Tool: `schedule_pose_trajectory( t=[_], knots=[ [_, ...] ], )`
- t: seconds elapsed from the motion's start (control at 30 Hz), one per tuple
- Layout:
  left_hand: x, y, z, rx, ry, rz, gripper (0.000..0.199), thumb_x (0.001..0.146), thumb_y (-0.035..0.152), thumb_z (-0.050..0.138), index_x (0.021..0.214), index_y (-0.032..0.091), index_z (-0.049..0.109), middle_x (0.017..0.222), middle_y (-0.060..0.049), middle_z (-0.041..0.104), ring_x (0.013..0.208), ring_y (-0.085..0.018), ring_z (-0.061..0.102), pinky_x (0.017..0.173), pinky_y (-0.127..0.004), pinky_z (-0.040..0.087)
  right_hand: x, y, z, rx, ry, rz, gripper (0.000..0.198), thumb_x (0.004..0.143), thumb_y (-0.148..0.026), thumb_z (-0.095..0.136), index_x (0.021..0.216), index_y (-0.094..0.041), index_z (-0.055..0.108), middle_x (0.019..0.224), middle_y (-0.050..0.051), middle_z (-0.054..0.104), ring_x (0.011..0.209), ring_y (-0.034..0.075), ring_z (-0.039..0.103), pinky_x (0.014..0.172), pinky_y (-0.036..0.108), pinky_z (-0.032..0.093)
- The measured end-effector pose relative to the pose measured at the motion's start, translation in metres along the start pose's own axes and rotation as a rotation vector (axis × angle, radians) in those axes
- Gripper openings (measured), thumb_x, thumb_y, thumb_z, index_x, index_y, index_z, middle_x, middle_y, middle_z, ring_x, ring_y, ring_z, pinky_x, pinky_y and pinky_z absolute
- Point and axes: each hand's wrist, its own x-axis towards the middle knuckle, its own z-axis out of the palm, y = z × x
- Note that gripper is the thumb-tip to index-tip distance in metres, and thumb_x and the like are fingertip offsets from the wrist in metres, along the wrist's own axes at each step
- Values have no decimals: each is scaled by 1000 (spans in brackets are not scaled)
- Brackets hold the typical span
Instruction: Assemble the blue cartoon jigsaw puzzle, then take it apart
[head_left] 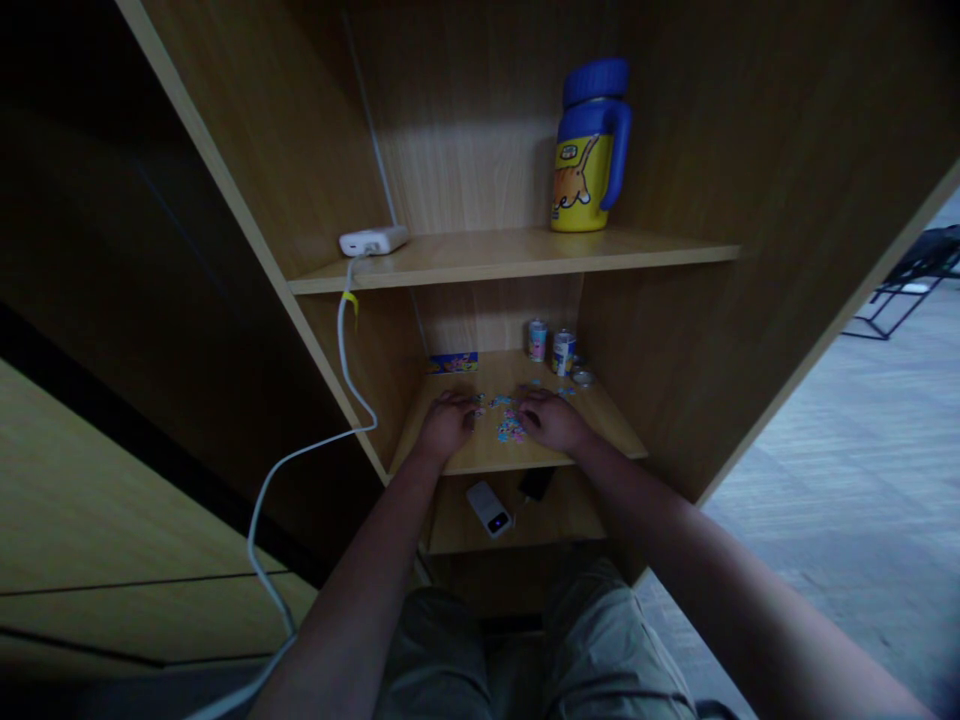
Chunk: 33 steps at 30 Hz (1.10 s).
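Note:
Small colourful jigsaw puzzle pieces [511, 428] lie in a loose cluster on the middle shelf [420, 452], with a few more scattered behind. At the cluster's left, my left hand [448, 424] rests with curled fingers, and small pieces show right at its fingertips. My right hand [555, 420] bends over the right edge of the cluster, thumb and fingers drawn together; whatever lies between them is hidden. Behind the hands stand a small pink-and-blue printed can [537, 340] and a second printed can [563, 353]. A round metal lid [583, 378] lies beside them.
A blue-and-yellow jug [583, 150] and a white charger [373, 240] with a hanging cable [341, 340] are on the upper shelf. A blue printed card [453, 363] is at the back left. Below lie a white power bank [489, 508] and a dark object [536, 484].

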Motion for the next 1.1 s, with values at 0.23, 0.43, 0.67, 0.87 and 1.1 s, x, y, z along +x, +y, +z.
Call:
schedule_pose_trajectory(
  t=[0.23,0.43,0.67,0.87,1.1],
  knots=[
    [-1,2,0,-13,89,-5,24,102,20,63,112,23,84,115,-10,82,113,-31,69,106,-49,54,0,0,1,1,9,-3,20,106,-22,66,87,-23,70,93,5,74,95,22,68,94,37,52],
    [0,-4,3,-81,62,28,14,100,22,70,102,25,83,109,-6,83,107,-29,71,103,-47,54,0,2,0,12,-1,2,17,104,-20,67,88,-23,70,93,5,74,95,22,68,93,36,52],
    [2,-6,4,-94,49,54,16,98,19,71,103,26,84,112,-5,85,108,-28,73,105,-47,55,0,-1,-1,2,-5,15,18,104,-19,66,86,-23,68,91,5,72,93,22,67,91,35,52],
    [0,-5,5,-69,41,51,24,99,19,68,115,27,84,120,-5,84,115,-28,72,108,-49,54,-1,-1,-1,-2,-15,21,19,105,-20,64,87,-23,69,93,5,73,93,22,68,90,36,52],
    [1,-9,10,-12,6,31,31,100,19,65,119,31,86,128,-6,81,122,-29,69,112,-52,52,-1,0,0,-2,-6,23,20,105,-21,64,87,-23,69,92,5,73,92,21,67,90,35,52]
  ],
)
